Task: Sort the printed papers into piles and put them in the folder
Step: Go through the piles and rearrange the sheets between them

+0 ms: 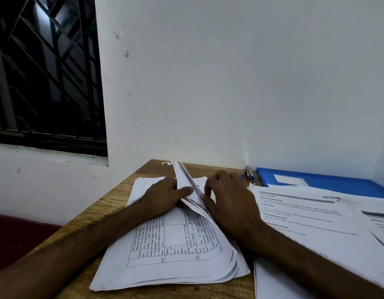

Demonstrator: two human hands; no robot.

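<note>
Printed white paper stack [171, 251], curl-edged, lies on wooden table [208, 290] with left hand [165, 195] and right hand [227, 197] each pinching its raised sheets [186, 180]; second flat paper pile [316, 212] beside, one blue plastic folder [337, 184] behind.

left hand [163, 195] and right hand [227, 199] hold lifted papers [182, 179].

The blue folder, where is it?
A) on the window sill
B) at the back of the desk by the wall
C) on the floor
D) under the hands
B: the blue folder lies at the back of the desk against the wall, its near edge tucked under printed papers.
</note>
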